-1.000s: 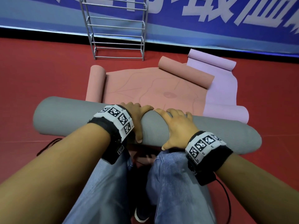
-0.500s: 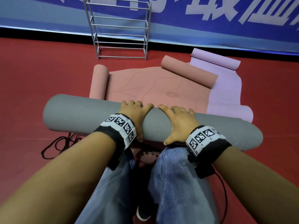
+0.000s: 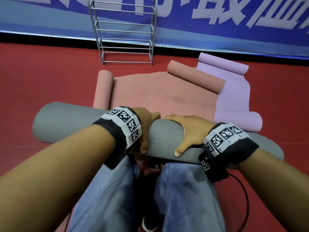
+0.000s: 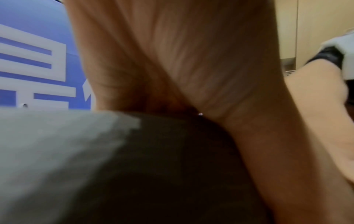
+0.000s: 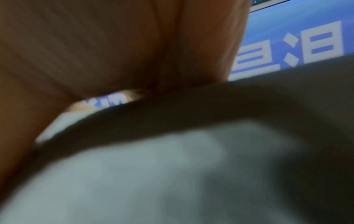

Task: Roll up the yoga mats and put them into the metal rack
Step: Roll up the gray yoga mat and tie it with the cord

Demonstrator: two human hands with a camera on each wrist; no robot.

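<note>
A thick rolled grey yoga mat (image 3: 66,121) lies crosswise in front of my knees. My left hand (image 3: 147,128) grips its middle, fingers curled over the far side and thumb down the near side. My right hand (image 3: 187,131) grips it just to the right in the same way. Both wrist views are blurred and show the grey mat (image 4: 67,159) (image 5: 153,174) under the palm. Beyond lie a pink mat (image 3: 150,92) and a lilac mat (image 3: 234,97), each flat in the middle with both ends curled. The metal rack (image 3: 125,30) stands at the back against the banner.
Red floor (image 3: 41,77) surrounds the mats. A blue banner (image 3: 217,22) lines the back wall. Black cables (image 3: 242,190) trail on the floor beside my right leg. My legs in blue jeans (image 3: 117,198) fill the lower middle.
The grey roll has come up off the floor and closer to me, and my fingers have wrapped further around it. The view has shifted nearer to the rack.
</note>
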